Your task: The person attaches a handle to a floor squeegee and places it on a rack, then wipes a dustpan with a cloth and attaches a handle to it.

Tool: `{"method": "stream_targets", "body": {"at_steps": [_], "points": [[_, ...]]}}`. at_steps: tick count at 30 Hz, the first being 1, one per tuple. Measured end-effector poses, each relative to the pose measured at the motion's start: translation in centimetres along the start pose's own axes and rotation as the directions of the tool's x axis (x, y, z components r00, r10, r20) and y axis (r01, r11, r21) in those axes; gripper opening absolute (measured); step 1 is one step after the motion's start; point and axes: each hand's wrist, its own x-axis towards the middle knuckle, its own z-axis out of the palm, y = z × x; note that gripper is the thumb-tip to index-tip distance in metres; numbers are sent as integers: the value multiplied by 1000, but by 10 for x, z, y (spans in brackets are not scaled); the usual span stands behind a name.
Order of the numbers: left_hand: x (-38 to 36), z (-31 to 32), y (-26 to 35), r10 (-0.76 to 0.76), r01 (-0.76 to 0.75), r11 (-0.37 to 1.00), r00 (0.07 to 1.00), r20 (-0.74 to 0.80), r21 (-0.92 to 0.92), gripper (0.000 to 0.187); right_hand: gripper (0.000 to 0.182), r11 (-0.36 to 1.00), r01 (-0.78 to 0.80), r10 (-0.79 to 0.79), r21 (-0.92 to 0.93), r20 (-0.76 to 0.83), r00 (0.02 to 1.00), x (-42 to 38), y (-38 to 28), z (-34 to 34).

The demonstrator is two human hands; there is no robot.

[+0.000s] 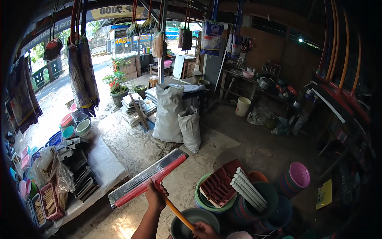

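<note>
1 red squeegee [160,174] is held in 2 closed grips: left hand [155,196] at its head [131,192], right hand [205,230] along its handle [179,215].

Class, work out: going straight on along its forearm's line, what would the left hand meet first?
Probably the red tool head, which crosses just ahead of the left hand; whether they touch is hard to tell.

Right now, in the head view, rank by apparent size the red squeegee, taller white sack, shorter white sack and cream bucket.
1. Red squeegee and taller white sack: too close to rank, the squeegee being nearer the camera.
2. Shorter white sack
3. Cream bucket
</note>
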Motion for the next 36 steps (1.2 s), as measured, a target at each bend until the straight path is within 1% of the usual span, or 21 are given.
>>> {"method": "stream_targets", "body": {"at_steps": [1,2,3,4,7,9,12,13,15,16,18,22,23,24,25,27,28,30,31,33,36], "points": [[0,-1,-1,25,-25,1000,999,-25,12,49,23,1000,-1,1,-1,1,1000,1,8,3],[0,0,-2,25,-25,1000,999,-26,11,49,26,944,225,-252,-240,-89,964,3,18,5],[-1,2,-3,59,-56,998,996,-72,36,49,29,785,395,-500,-477,-112,859,4,21,7],[-2,3,-5,93,-86,994,989,-115,63,50,29,785,395,-501,-477,-112,858,4,23,6],[-4,3,-10,98,-94,995,991,-87,43,51,33,793,322,-478,-518,-201,855,2,21,4],[-4,1,-11,124,-122,991,991,-53,53,52,31,857,299,-398,-419,-169,902,1,14,-2],[-6,0,-12,84,-84,993,996,6,80,52,25,901,345,-395,-262,-171,903,1,20,-2],[-7,0,-12,87,-87,993,996,4,79,52,25,901,346,-396,-261,-167,903,1,18,-3],[-8,0,-14,69,-75,991,996,50,112,53,17,986,132,-141,-98,-100,985,-4,11,-3],[-9,2,-12,58,-67,989,996,72,131,53,17,987,130,-140,-97,-99,985,-7,2,0],[-14,10,-5,50,-60,987,996,70,148,53,15,995,-73,78,62,-91,993,-10,-16,3],[-12,11,-4,23,-38,987,995,97,159,52,18,976,-169,176,134,-42,983,-4,0,-9],[-11,10,-4,19,-36,986,995,102,161,52,19,896,-229,225,381,58,973,-3,6,-12],[-10,8,-5,15,-31,986,995,102,162,52,21,750,-295,242,593,169,955,-2,12,-15],[-10,7,-6,12,-29,986,995,102,162,52,21,751,-293,241,592,167,956,-2,18,-17],[-10,7,-6,3,-19,988,995,97,156,50,25,817,-197,113,542,185,976,-3,30,-18],[-11,6,-6,-6,-7,989,996,91,150,48,25,817,-198,114,541,186,976,-5,35,-19],[-7,0,-9,-26,16,994,996,86,112,48,29,962,-127,98,241,132,986,-9,39,-22],[-6,-3,-10,-45,39,997,996,83,74,49,29,962,-128,98,240,133,986,-9,38,-23],[-7,-3,-11,-30,23,995,997,76,97,48,30,857,-337,278,389,201,939,-7,30,-26],[-9,-6,-10,-36,28,995,996,77,99,49,30,849,-364,325,383,165,931,-8,18,-21]]}}
